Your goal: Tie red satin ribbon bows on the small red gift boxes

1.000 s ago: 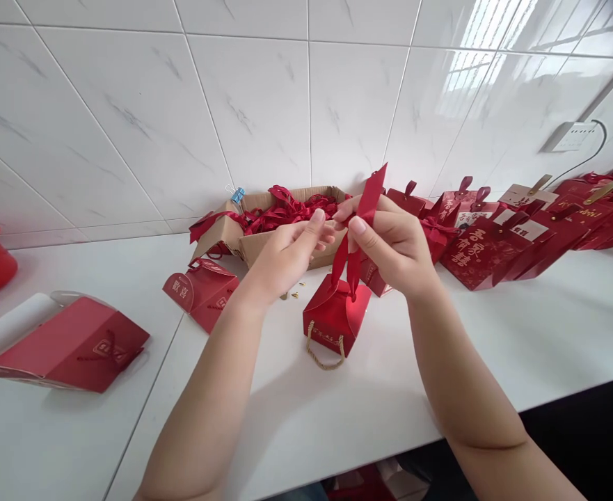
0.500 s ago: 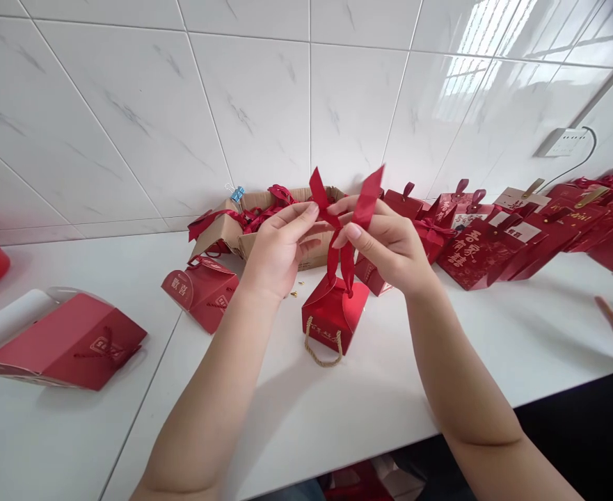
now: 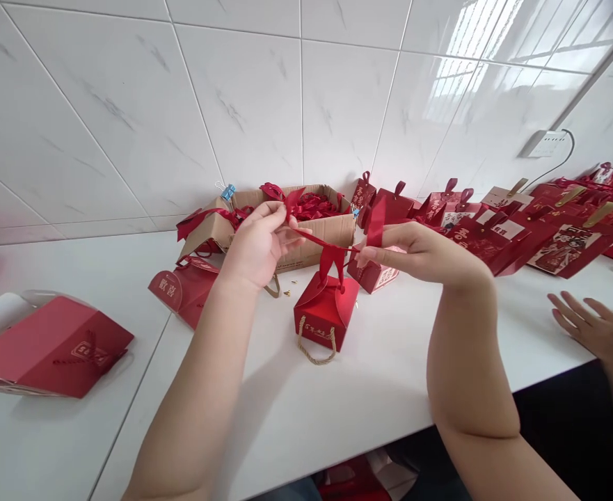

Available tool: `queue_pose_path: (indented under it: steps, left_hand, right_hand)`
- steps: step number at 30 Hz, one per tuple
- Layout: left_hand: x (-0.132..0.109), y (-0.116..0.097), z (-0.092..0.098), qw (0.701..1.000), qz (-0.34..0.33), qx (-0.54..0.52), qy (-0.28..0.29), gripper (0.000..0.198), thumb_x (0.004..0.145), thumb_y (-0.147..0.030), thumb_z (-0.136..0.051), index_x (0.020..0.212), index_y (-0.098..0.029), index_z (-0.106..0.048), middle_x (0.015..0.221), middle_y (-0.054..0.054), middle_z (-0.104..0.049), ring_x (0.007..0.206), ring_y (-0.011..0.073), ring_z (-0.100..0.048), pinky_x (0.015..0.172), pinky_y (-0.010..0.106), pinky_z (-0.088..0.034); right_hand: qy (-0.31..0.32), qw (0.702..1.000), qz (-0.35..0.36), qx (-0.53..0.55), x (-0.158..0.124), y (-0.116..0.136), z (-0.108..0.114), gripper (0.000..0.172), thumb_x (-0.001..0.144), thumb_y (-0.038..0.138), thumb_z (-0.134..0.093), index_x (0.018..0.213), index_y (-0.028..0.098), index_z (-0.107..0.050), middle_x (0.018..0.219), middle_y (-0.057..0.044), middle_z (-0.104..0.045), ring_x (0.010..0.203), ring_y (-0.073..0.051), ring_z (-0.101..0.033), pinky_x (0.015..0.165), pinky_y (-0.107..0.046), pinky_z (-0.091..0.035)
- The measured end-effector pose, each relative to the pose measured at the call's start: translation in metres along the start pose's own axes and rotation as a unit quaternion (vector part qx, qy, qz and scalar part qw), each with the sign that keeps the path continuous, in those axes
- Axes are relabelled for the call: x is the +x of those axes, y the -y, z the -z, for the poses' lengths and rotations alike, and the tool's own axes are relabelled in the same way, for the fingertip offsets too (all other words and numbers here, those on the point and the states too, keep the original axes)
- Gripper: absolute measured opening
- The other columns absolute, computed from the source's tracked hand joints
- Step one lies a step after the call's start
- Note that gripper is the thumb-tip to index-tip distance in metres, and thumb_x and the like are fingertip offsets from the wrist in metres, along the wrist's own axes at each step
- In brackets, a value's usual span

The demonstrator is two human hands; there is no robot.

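Observation:
A small red gift box (image 3: 319,316) with a rope handle (image 3: 316,353) on its front stands upright on the white table. Red ribbon (image 3: 332,259) runs up from its top and is crossed just above the lid. My left hand (image 3: 258,242) pinches one end of the ribbon, up and to the left of the box. On the other side, my right hand (image 3: 401,252) grips the other end, with a tail of ribbon standing up past the fingers. Between both hands the ribbon is stretched nearly straight.
Behind the box stands an open cardboard carton (image 3: 316,240) full of red ribbons. Red boxes (image 3: 181,289) lie on the left, a larger one (image 3: 60,348) nearer me. Many red gift bags (image 3: 561,247) crowd the right. Another person's hand (image 3: 593,327) rests at the right edge.
My hands have moved apart, pulling the ribbon from a loose upright crossing into a taut line low over the box. The other person's hand has come further into view.

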State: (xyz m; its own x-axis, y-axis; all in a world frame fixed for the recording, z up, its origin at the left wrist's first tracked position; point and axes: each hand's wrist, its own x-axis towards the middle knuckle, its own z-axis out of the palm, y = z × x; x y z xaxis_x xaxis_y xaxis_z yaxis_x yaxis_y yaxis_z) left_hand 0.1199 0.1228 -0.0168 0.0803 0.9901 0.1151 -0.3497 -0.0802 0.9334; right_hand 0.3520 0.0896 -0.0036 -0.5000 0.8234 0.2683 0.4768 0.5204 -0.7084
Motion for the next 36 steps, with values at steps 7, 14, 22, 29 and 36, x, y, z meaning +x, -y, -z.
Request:
queue_pose_path:
  steps: [7,14,22,29,36]
  left_hand:
    - [0.004,-0.006,0.018,0.965,-0.020,0.260,-0.032,0.009,0.081,-0.018,-0.056,0.072,-0.019,-0.053,0.063,-0.003,-0.055,0.063,0.0111,-0.059,0.066,0.023,-0.047]
    - [0.007,-0.012,0.041,0.905,0.050,0.421,-0.023,0.008,0.077,-0.025,-0.059,0.070,-0.020,-0.057,0.062,0.000,-0.061,0.063,0.0140,-0.057,0.058,0.023,-0.039]
    - [0.017,-0.002,0.065,0.816,0.105,0.567,-0.043,0.001,0.063,-0.020,-0.054,0.064,-0.021,-0.053,0.067,0.001,-0.067,0.061,0.0176,-0.059,0.059,0.027,-0.040]
    - [0.026,0.004,0.069,0.751,0.163,0.640,-0.017,0.005,0.059,-0.020,-0.054,0.055,-0.022,-0.056,0.066,0.004,-0.070,0.062,0.0228,-0.061,0.056,0.031,-0.040]
    - [0.033,0.011,0.077,0.727,0.191,0.659,0.000,0.007,0.055,-0.018,-0.056,0.054,-0.023,-0.060,0.070,0.005,-0.072,0.062,0.0239,-0.061,0.056,0.032,-0.041]
  right_hand:
    - [0.057,0.995,-0.076,-0.009,-0.012,0.001,0.011,0.034,0.081,0.051,-0.063,0.066,0.022,-0.073,0.066,-0.002,-0.068,0.065,-0.016,-0.062,0.058,-0.028,-0.047]
    - [0.129,0.969,-0.207,-0.041,-0.017,-0.006,0.020,0.040,0.085,0.046,-0.058,0.055,0.020,-0.069,0.057,-0.004,-0.068,0.056,-0.016,-0.063,0.065,-0.031,-0.051]
    - [0.142,0.939,-0.308,-0.062,-0.012,-0.013,0.024,0.029,0.081,0.033,-0.056,0.059,0.018,-0.068,0.049,-0.003,-0.061,0.037,-0.010,-0.049,0.043,-0.026,-0.037]
    - [0.142,0.927,-0.345,-0.045,-0.008,-0.028,0.028,0.022,0.074,0.027,-0.058,0.055,0.018,-0.065,0.042,0.000,-0.049,0.038,-0.010,-0.041,0.040,-0.026,-0.030]
    - [0.152,0.918,-0.365,-0.021,-0.007,-0.043,0.030,0.020,0.072,0.029,-0.059,0.058,0.017,-0.066,0.042,0.001,-0.046,0.040,-0.010,-0.038,0.040,-0.025,-0.028]
